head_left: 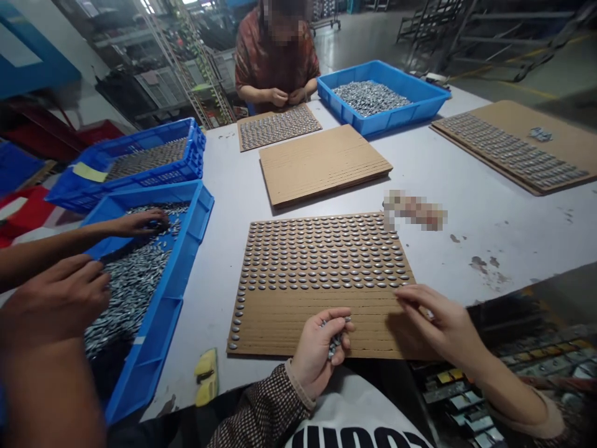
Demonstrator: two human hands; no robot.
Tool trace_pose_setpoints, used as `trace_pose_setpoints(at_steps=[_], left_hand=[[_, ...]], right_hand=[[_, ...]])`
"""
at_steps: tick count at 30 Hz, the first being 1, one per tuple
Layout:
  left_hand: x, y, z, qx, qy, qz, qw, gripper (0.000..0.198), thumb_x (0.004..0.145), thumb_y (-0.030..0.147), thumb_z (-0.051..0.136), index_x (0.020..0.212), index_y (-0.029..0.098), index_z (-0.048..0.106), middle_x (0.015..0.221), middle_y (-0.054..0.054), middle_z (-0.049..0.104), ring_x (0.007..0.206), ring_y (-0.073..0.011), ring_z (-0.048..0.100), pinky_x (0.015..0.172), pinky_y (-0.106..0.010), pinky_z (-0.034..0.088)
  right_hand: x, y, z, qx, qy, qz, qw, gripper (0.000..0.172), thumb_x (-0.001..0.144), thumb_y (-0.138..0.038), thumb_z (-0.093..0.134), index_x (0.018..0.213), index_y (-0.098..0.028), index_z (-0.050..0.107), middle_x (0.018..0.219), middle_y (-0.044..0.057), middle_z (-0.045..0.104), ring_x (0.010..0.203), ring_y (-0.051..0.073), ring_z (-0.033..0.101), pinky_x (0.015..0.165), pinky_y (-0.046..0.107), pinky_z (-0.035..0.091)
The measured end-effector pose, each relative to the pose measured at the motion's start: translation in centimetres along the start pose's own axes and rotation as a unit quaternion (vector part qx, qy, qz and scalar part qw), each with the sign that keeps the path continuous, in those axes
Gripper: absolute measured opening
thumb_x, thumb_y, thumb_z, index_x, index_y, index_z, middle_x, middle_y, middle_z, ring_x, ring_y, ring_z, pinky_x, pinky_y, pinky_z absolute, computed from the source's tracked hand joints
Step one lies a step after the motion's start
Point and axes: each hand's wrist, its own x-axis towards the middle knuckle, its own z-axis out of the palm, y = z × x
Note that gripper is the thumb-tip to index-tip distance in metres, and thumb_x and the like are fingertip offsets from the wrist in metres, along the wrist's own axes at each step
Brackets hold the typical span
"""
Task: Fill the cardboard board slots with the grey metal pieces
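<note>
My left hand [319, 351] is cupped at the near edge of a grooved cardboard board [275, 323], shut on a small bunch of silver metal pieces [334, 339]. Rows of similar oval pieces [321, 255] cover the board's far half, with a single line running down its left side. My right hand [438, 323] rests on the board's right part, fingers extended, its fingertips close to the end of the lowest full row. Nothing is visible in its fingers.
A co-worker's hands [60, 298] reach into a blue crate [181, 249] of loose pieces at left. Another person [275, 68] works across the grey table [504, 230], among more boards and blue crates. A yellow object [206, 376] lies near the table's front edge.
</note>
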Motion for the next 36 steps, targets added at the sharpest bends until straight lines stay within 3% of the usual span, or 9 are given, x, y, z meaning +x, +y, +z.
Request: trace_pose_setpoints(at_steps=[7, 11, 15, 19, 24, 32, 36], left_hand=[[-1.9, 0.4, -3.2, -0.012, -0.016, 0.070, 0.997, 0.031, 0.072, 0.031, 0.075, 0.088, 0.015, 0.054, 0.072, -0.001, 0.062, 0.051, -0.0045, 0.049, 0.034, -0.013, 0.019], [-3.1, 1.0, -5.5, -0.037, 0.000, 0.094, 0.995, 0.031, 0.073, 0.031, 0.075, 0.088, 0.015, 0.054, 0.070, 0.001, 0.058, 0.050, -0.0036, 0.047, 0.034, -0.013, 0.019], [-4.1, 1.7, -7.6, -0.048, 0.010, 0.117, 0.992, 0.032, 0.072, 0.034, 0.075, 0.086, 0.015, 0.054, 0.067, 0.002, 0.056, 0.050, -0.0036, 0.045, 0.034, -0.013, 0.019], [-4.7, 2.3, -9.5, -0.059, 0.030, 0.136, 0.989, 0.032, 0.073, 0.035, 0.075, 0.087, 0.016, 0.054, 0.061, 0.004, 0.053, 0.047, -0.0036, 0.042, 0.035, -0.013, 0.020], [-5.3, 2.8, -11.6, -0.070, 0.066, 0.162, 0.982, 0.031, 0.073, 0.037, 0.074, 0.085, 0.014, 0.057, 0.062, 0.002, 0.055, 0.048, -0.0041, 0.044, 0.035, -0.014, 0.021], [-5.9, 3.7, -13.8, -0.068, 0.075, 0.165, 0.981, 0.027, 0.073, 0.033, 0.073, 0.085, 0.015, 0.056, 0.059, 0.004, 0.051, 0.044, -0.0035, 0.039, 0.033, -0.013, 0.018], [-6.4, 5.4, -14.7, -0.133, 0.066, 0.171, 0.974, 0.024, 0.080, 0.035, 0.065, 0.090, 0.015, 0.057, 0.073, 0.000, 0.056, 0.048, -0.0042, 0.044, 0.032, -0.013, 0.019]], right_hand=[[1.6, -7.6, 7.1, 0.182, -0.107, -0.057, 0.976, 0.021, 0.093, -0.018, 0.049, 0.110, -0.024, 0.060, 0.103, 0.008, 0.065, 0.095, 0.019, 0.063, 0.078, 0.030, 0.054], [2.9, -9.8, 8.9, 0.234, -0.175, -0.002, 0.956, 0.015, 0.094, -0.024, 0.050, 0.101, -0.024, 0.064, 0.090, 0.004, 0.066, 0.083, 0.016, 0.063, 0.071, 0.027, 0.052], [3.5, -11.5, 10.7, 0.281, -0.221, 0.034, 0.933, 0.017, 0.095, -0.029, 0.050, 0.102, -0.022, 0.065, 0.089, 0.004, 0.067, 0.081, 0.016, 0.064, 0.072, 0.026, 0.052], [3.9, -13.0, 13.3, 0.281, -0.216, 0.039, 0.934, 0.013, 0.093, -0.031, 0.055, 0.095, -0.021, 0.064, 0.084, 0.003, 0.065, 0.076, 0.016, 0.062, 0.069, 0.026, 0.051], [4.7, -14.2, 15.8, 0.211, -0.161, -0.045, 0.963, 0.009, 0.092, -0.026, 0.056, 0.094, -0.022, 0.064, 0.096, 0.006, 0.062, 0.088, 0.018, 0.061, 0.072, 0.027, 0.051], [5.9, -15.6, 16.6, 0.204, -0.229, -0.140, 0.941, 0.019, 0.093, -0.017, 0.050, 0.109, -0.022, 0.059, 0.095, 0.006, 0.066, 0.086, 0.016, 0.063, 0.070, 0.026, 0.053], [6.6, -15.4, 17.9, 0.168, -0.189, -0.134, 0.958, 0.017, 0.093, -0.017, 0.051, 0.106, -0.022, 0.061, 0.094, 0.006, 0.067, 0.083, 0.016, 0.064, 0.067, 0.026, 0.053]])
